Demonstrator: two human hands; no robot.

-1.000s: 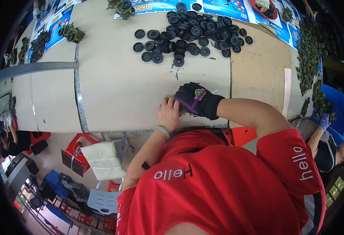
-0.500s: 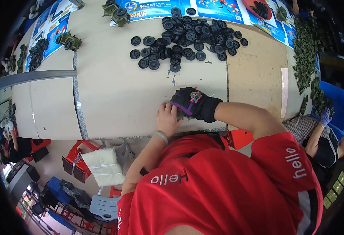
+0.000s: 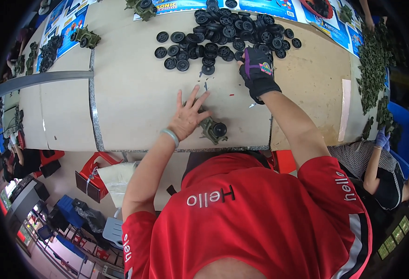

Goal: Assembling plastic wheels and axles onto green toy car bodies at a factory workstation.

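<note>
Lying under the left hand: the green toy vehicle (image 3: 211, 129), near the front edge of the pale tabletop (image 3: 134, 102), tilted, with a black wheel (image 3: 220, 129) facing up at its nearer end.
Left hand (image 3: 186, 120): bare, fingers spread wide, thumb across the vehicle; I read this as steadying contact rather than a grasp.
Vehicle's feel: I judge it light, stiff plastic, not slippery, though thin projecting parts could snap.
Where I'd hold it: across the solid middle of the body, clear of the wheel.
Right hand (image 3: 257, 65): gloved, reaching to the near right edge of the loose black wheels (image 3: 228, 31); I cannot tell from here whether it pinches one.
Wheels' feel: small, rigid and light, I expect, apt to roll; I'd take one by opposite sides of its rim.
On the table between: a small red scrap (image 3: 232, 95).
Far side: two more green vehicles (image 3: 86, 37) and blue printed sheets (image 3: 279, 9).
Right end: heaped green parts (image 3: 368, 69), beside a co-worker's gloved hand (image 3: 382, 138).
</note>
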